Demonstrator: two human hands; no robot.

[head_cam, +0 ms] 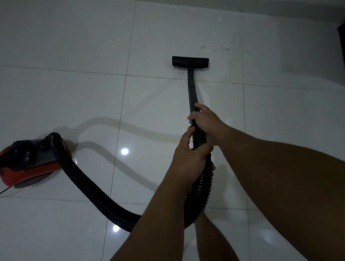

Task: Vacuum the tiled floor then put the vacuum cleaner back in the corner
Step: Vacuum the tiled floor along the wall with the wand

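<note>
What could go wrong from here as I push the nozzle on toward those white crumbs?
The hose loops low across the floor right in front of the leg; a step forward could catch it. The vacuum cleaner sits far to the left, so a longer push may tug it sideways. The nozzle lies a little left of the crumbs and might miss some.

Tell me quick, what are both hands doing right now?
Left hand: closed around the black vacuum wand, low down where the ribbed hose joins it.
Right hand: closed around the same wand, just above the left.
</note>
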